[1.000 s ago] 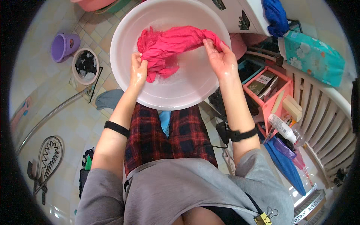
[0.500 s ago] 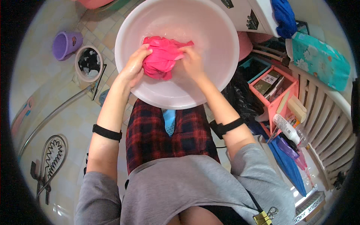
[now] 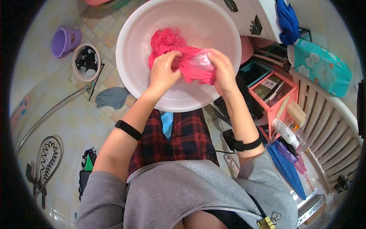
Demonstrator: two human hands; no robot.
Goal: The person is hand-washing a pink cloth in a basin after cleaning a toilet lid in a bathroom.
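A wet pink cloth garment (image 3: pixel 167 42) lies partly bunched inside a large white basin (image 3: pixel 179 100). My left hand (image 3: pixel 164 70) is closed on its middle, thumb and fingers pinching the fabric. With my right hand (image 3: pixel 224 72) I grip the near right end, where a paler patch with a white print shows. Between the two hands the cloth is spread out, while the rest sits in a heap toward the back left of the basin. Some water seems to be around the heap.
On the left stand a purple bucket (image 3: pixel 65 41) and a pail of dark clothes (image 3: pixel 87 63). A grey cloth (image 3: pixel 111 97) lies on the tiles. To the right are a pink crate (image 3: pixel 274 97), a teal tissue pack (image 3: pixel 323 66), a white bottle (image 3: pixel 285 133) and a white appliance (image 3: pixel 251 17).
My left hand has moved right, onto the cloth's middle. The right hand has moved right and down, drawing part of the cloth out from the bunch and showing the print.
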